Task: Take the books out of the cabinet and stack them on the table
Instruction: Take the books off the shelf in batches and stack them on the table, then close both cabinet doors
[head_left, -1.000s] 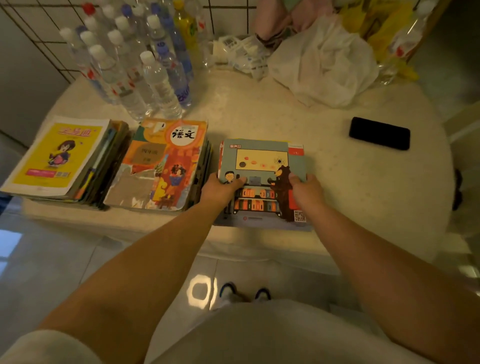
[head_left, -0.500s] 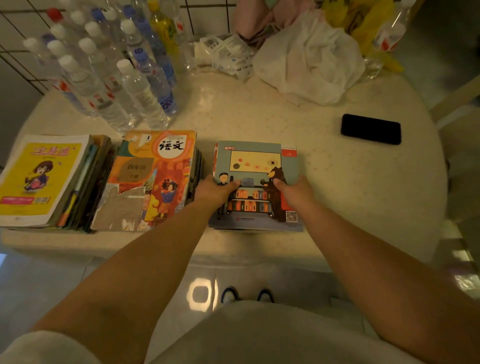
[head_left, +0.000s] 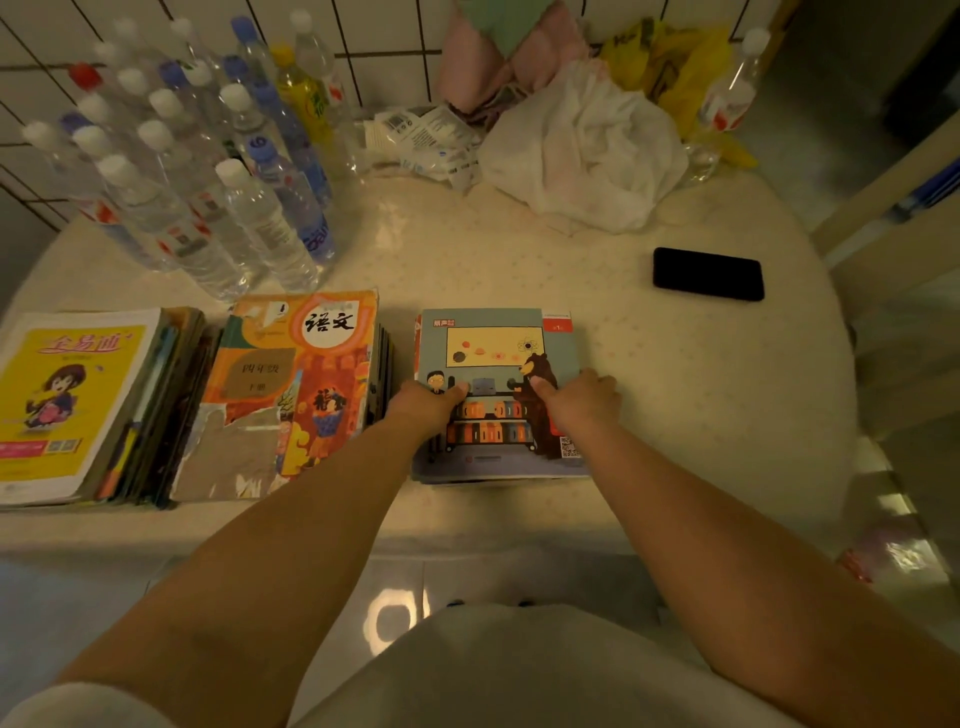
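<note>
Three book stacks lie along the near edge of the round table (head_left: 519, 260). The right one is a small stack topped by a grey-blue book with a bear (head_left: 493, 343). My left hand (head_left: 428, 402) grips its left edge, thumb on the cover. My right hand (head_left: 579, 400) grips its right edge, thumb on the bear picture. Left of it lies an orange book stack (head_left: 291, 384) with a torn cover. A taller stack with a yellow cover (head_left: 67, 395) fills the far left. The cabinet is not in view.
Several water bottles (head_left: 208, 176) stand at the back left. A black phone (head_left: 708, 274) lies at the right. A white plastic bag (head_left: 582, 150), paper packets (head_left: 426, 137) and yellow bags (head_left: 675, 67) crowd the back by the tiled wall.
Both hands stay on the bear-cover stack, which sits in the same spot. My head has shifted, so the table appears slightly lower and more to the right.
</note>
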